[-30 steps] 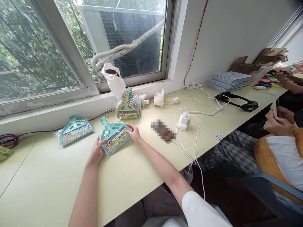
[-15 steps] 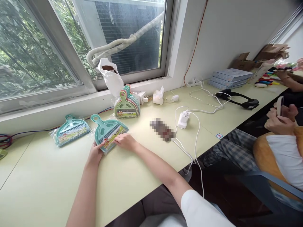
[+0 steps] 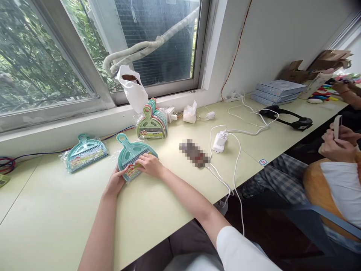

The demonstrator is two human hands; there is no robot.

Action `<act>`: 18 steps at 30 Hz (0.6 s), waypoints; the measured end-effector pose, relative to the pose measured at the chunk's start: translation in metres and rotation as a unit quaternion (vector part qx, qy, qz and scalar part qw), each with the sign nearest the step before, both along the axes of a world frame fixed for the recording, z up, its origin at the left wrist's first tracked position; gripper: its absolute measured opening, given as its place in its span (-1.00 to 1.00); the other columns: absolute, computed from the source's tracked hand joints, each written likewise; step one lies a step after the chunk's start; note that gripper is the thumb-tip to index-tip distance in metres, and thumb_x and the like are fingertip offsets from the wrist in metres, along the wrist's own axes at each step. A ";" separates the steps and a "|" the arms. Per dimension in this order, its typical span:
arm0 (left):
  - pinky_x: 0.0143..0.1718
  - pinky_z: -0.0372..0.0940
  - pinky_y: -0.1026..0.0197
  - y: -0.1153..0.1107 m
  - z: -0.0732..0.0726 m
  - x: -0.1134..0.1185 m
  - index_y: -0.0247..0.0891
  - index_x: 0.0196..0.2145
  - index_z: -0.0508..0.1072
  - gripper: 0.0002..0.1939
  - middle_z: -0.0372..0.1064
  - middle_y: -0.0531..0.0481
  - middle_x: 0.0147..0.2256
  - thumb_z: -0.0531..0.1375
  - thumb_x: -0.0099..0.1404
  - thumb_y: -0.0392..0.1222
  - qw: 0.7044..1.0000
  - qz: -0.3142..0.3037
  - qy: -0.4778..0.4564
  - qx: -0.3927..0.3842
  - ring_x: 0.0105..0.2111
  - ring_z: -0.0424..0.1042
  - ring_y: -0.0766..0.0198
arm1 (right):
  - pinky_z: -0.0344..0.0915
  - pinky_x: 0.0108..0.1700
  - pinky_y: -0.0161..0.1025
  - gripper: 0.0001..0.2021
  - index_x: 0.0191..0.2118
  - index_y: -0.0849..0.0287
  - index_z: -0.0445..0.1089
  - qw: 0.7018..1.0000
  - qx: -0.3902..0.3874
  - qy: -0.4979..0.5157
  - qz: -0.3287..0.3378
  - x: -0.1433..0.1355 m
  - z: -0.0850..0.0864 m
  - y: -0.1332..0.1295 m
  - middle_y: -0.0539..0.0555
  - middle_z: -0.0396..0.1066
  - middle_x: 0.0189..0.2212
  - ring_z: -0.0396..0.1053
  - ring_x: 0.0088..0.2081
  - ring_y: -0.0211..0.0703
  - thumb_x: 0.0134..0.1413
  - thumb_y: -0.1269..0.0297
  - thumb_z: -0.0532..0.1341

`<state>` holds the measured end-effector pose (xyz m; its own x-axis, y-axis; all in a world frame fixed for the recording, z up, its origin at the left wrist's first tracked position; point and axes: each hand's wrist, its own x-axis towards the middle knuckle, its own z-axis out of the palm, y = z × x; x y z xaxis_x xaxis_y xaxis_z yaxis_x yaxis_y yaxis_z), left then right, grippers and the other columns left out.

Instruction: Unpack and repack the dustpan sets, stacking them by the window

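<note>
— Where is the teal dustpan set (image 3: pixel 132 156) lying right now?

— It is lying flat on the pale green table (image 3: pixel 158 210), in its clear wrapper, handle pointing away toward the window sill (image 3: pixel 84 126). Both hands are resting on its near end.

— How are the fingers sitting against it?

— The left hand (image 3: pixel 115 182) is touching the near left corner, fingertips pressing at the edge of the printed label, fingers held close together. The right hand (image 3: pixel 150 165) is lying palm down over the near right part, fingers slightly spread and flat on top of the wrapper. So the pan's wide end is sitting under and between the two hands, and the handle is sticking out beyond the fingertips. Neither hand is closing around it; I cannot tell whether either thumb is tucking under the edge.

— What is lying about it?

— A second wrapped dustpan set (image 3: pixel 84 152) is lying to the left, near but apart. A stack of dustpan sets (image 3: pixel 152 122) is leaning against the sill behind, below a white plastic bag (image 3: pixel 132 88). To the right, a white charger (image 3: pixel 219 142) is trailing its cable (image 3: pixel 235 177) over the table edge, and a black headset (image 3: pixel 287 117) is lying farther off.

— Anyone else nearby?

— Another person's hands (image 3: pixel 337 145) are holding a phone (image 3: pixel 337 126) at the right edge.
</note>
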<state>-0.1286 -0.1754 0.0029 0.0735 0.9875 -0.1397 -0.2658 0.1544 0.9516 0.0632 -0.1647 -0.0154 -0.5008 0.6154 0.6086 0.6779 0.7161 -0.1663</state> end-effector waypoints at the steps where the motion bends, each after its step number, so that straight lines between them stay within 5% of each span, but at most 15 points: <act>1: -0.08 0.45 -0.08 0.000 0.000 -0.001 -0.18 0.01 0.44 -0.33 0.49 -0.18 -0.07 0.43 -0.12 -0.24 1.000 0.005 0.001 -0.001 -0.01 0.44 -0.17 | 0.20 -0.06 -0.23 -0.72 -0.08 0.15 0.43 1.000 0.002 -0.003 0.002 0.000 -0.001 0.001 0.09 0.46 -0.19 0.32 -0.11 -0.13 0.22 0.08 0.20; 6: -0.13 0.47 -0.07 0.002 -0.001 -0.003 -0.12 0.05 0.42 -0.28 0.48 -0.16 -0.05 0.42 -0.13 -0.30 0.999 0.033 0.003 -0.010 -0.02 0.44 -0.17 | 0.20 -0.11 -0.24 -0.88 -0.21 0.11 0.48 1.000 -0.002 -0.025 -0.006 -0.001 -0.003 0.004 0.06 0.47 -0.17 0.31 -0.08 -0.13 0.23 0.26 0.20; 12: -0.11 0.45 -0.06 0.006 -0.004 -0.004 -0.09 0.09 0.39 -0.25 0.47 -0.16 -0.02 0.41 -0.09 -0.34 0.999 0.041 -0.033 0.008 -0.02 0.45 -0.13 | 0.21 -0.05 -0.25 -0.84 -0.29 0.14 0.48 1.000 0.001 0.001 -0.004 0.000 0.001 0.002 0.09 0.45 -0.12 0.28 -0.03 -0.15 0.27 0.31 0.15; 18: -0.16 0.46 0.15 0.014 -0.005 -0.011 -0.04 0.05 0.42 -0.28 0.48 -0.07 -0.01 0.34 -0.09 -0.48 0.988 0.115 -0.093 0.044 0.02 0.43 0.02 | 0.21 -0.06 -0.20 -0.84 -0.30 0.17 0.46 1.000 -0.014 -0.018 0.004 0.001 0.000 0.001 0.09 0.47 -0.13 0.31 -0.04 -0.14 0.27 0.34 0.14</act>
<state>-0.1399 -0.1614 -0.0021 -0.1376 0.9889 -0.0570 -0.4563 -0.0122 0.8898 0.0640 -0.1640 -0.0150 -0.5265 0.6279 0.5732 0.6783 0.7167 -0.1620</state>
